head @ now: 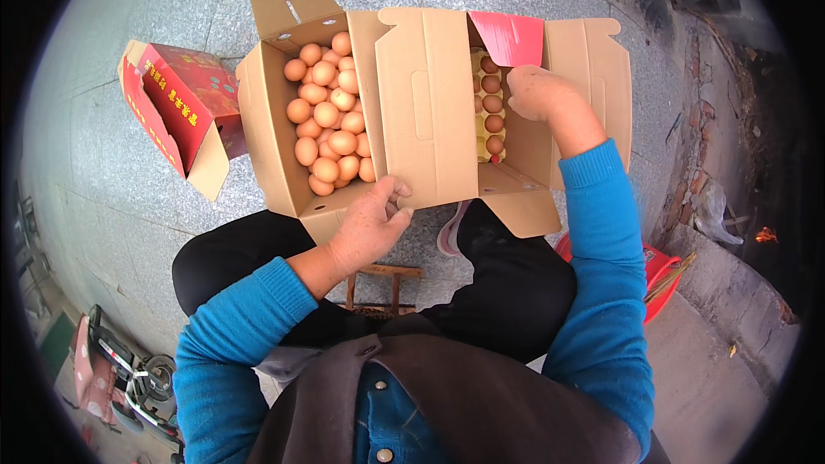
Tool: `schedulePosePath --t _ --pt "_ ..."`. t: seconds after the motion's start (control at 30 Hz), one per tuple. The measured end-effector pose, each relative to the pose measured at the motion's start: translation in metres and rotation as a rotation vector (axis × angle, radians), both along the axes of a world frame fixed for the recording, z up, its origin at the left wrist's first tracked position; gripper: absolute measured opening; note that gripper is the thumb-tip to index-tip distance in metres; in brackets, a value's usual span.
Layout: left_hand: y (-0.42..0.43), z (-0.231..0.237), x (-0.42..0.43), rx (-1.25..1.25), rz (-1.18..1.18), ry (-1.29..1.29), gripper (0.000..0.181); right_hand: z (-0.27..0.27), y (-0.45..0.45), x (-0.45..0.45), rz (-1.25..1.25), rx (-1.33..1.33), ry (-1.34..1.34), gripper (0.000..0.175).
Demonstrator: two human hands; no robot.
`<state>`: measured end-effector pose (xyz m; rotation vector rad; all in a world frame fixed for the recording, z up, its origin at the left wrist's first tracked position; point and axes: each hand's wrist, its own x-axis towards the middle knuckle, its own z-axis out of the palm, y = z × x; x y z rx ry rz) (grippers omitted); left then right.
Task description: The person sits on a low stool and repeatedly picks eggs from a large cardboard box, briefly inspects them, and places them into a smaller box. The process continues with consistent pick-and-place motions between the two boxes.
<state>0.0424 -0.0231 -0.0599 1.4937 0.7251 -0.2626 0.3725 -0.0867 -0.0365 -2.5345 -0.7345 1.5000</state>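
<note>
Two open cardboard boxes stand side by side before me. Loose brown eggs [327, 115] fill the left cardboard box [263, 132]. Inside the right cardboard box [523, 142], partly hidden by its wide flap [445, 103], brown eggs sit in a yellow egg tray [481, 125]. My left hand [377, 222] is by the near edge of the left box and the flap's lower corner, fingers curled and apart, with nothing seen in them. Over the right box's far right part is my right hand [538, 93], near a red flap [514, 38]; its fingertips are hidden from view.
A red printed carton [193, 93] lies open at the left on the stone floor. Between my legs is a small wooden stool [387, 270]. A red plastic container [657, 270] stands beside my right arm. A two-wheeled vehicle [138, 380] is at lower left.
</note>
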Motion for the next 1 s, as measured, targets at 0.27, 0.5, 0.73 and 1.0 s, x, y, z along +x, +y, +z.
schedulePosePath --t 0.27,0.5,0.73,1.0 --pt "-0.004 -0.003 0.005 -0.005 -0.025 0.067 0.02 -0.184 -0.006 0.012 0.431 -0.142 -0.219 0.045" --pt "-0.002 -0.01 0.003 -0.059 -0.05 0.091 0.019 -0.245 -0.001 0.015 0.319 -0.108 -0.397 0.04" --pt "-0.001 -0.011 0.004 -0.121 -0.047 0.135 0.018 -0.215 0.0 0.01 0.308 -0.013 -0.447 0.028" --pt "-0.002 -0.012 0.003 -0.119 -0.033 0.113 0.019 -0.211 0.01 0.018 0.417 -0.124 -0.391 0.044"
